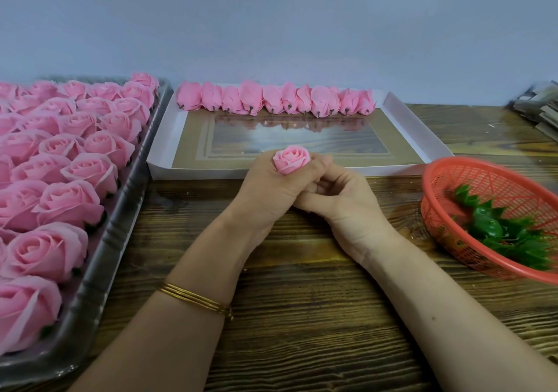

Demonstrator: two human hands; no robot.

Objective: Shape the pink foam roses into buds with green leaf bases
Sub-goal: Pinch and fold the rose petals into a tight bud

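The two hands are together in the middle, just above the tabletop (302, 316). The left hand (265, 186) is wrapped round a pink rose (291, 159), and the flower peeks out of the top of the fist, facing up. The right hand (341, 198) is pressed against the left one with its fingers curled. One fingertip touches the side of the rose, but I cannot tell if this hand holds it too, because the bottom of the flower is hidden. Thin gold bangles (196, 299) sit on the left wrist.

Just behind the hands lies a flat white box (404, 114). A row of pink buds (271, 99) lies along its far edge, side by side, with their little stems pointing this way.

On the left is a big grey tray (99, 259) packed with open pink roses (72, 204).

On the right is a red basket (453, 168), tipped a bit, with green leaf bases (495, 231) inside.

Far off at the right edge is a blurry pile of flat things (540, 105).
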